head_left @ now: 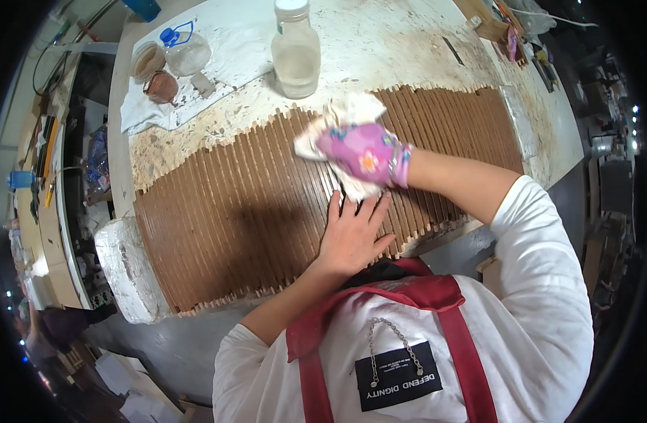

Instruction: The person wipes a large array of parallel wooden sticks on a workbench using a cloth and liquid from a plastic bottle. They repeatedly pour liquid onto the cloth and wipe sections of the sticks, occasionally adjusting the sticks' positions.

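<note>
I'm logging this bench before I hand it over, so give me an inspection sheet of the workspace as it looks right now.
Surface: pale worktable, top stained and blotchy.
Job's things: row of brown wooden sticks laid side by side across the table; white rag pressed on them.
Clutter: clear plastic bottle; two small jars and a clear lidded container on a white cloth; tools at the far right corner.
Hands: right hand in a pink flowered glove, on the rag; left hand bare, flat on the sticks.
Cables: white cable at the far right.
Surroundings: crowded shelves on the left.
</note>
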`<control>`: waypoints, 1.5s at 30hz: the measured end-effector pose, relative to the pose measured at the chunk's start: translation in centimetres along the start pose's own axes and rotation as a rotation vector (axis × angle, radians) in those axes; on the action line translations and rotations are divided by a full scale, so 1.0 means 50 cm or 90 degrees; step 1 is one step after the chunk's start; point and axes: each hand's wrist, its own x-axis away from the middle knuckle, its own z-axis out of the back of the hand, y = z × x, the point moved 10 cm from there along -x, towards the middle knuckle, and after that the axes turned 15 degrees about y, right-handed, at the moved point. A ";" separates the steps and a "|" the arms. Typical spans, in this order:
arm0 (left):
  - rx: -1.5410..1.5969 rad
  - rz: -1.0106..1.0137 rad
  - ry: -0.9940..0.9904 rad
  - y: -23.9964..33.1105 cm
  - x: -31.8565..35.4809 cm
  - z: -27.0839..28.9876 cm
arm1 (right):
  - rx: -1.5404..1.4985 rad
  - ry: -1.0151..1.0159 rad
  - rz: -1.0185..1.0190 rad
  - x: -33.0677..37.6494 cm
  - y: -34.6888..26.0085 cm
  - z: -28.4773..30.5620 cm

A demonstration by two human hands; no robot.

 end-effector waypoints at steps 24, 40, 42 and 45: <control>-0.028 -0.066 0.186 -0.034 0.006 0.091 | -0.012 0.151 -0.075 -0.064 0.034 0.037; -0.029 -0.017 0.187 -0.060 0.014 0.073 | -0.384 0.103 -0.527 -0.001 0.184 0.056; -0.016 -0.024 0.187 -0.057 0.011 0.073 | -0.060 0.117 -0.369 0.042 0.223 0.133; -0.016 -0.027 0.192 -0.055 0.010 0.077 | -0.142 0.129 -0.291 0.061 0.163 0.142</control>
